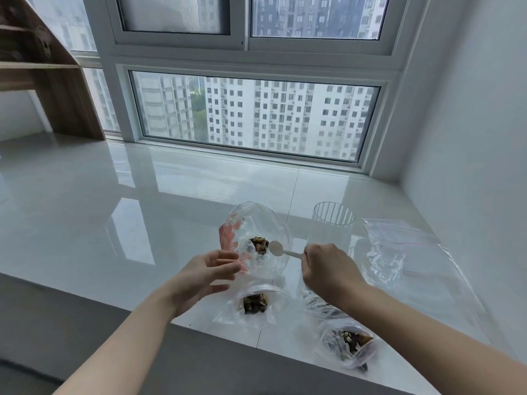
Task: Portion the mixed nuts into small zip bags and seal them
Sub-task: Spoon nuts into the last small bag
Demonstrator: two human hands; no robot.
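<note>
My left hand [211,273] holds the red-striped rim of a clear zip bag [265,223], keeping it upright with its mouth open towards me. A small heap of mixed nuts [259,244] lies inside it. In my right hand [328,269] I grip the handle of a white plastic spoon [281,250], whose empty bowl is at the bag's mouth beside the nuts. Two more zip bags holding nuts lie on the sill: one [253,303] below my left hand, another [349,344] at the front right.
A ribbed clear plastic cup [333,219] stands just behind my right hand; some dark nuts show through clear plastic under my wrist. Empty zip bags [405,246] lie flat at the right, near the white wall. The glossy white sill [114,209] ends at a grey front edge.
</note>
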